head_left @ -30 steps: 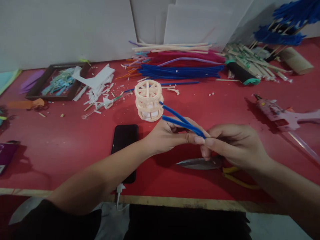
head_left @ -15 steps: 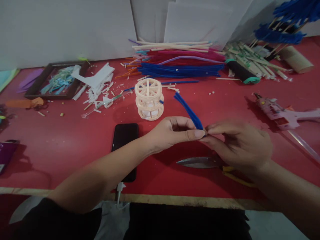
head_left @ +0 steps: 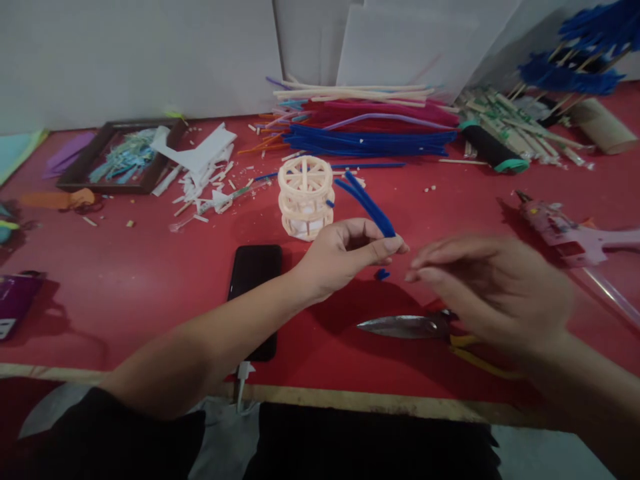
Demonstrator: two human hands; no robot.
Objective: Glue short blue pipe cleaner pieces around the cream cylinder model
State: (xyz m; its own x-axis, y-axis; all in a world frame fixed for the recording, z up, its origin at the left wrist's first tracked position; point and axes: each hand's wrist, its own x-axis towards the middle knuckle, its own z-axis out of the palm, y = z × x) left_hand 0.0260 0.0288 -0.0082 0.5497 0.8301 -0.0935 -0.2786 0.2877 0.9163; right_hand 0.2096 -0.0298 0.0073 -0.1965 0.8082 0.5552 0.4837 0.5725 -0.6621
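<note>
Over the table's middle: two bare hands above a red table (head_left: 125, 287), fingertips near each other but apart.
Left hand (head_left: 345, 253): thumb and forefinger pinch the bent end of a blue pipe cleaner (head_left: 367, 203) — its two strands slant up and away, toward a little stick wheel (head_left: 306, 197).
Right hand (head_left: 495, 287): blurred; fingers stretched out loosely, gripping nothing (as far as the blur shows).
Blue scrap (head_left: 383, 273): between the two hands, lower down.
Scissors (head_left: 405, 325): flat on the table — under the right hand.
Phone (head_left: 255, 280): beside the left wrist.
</note>
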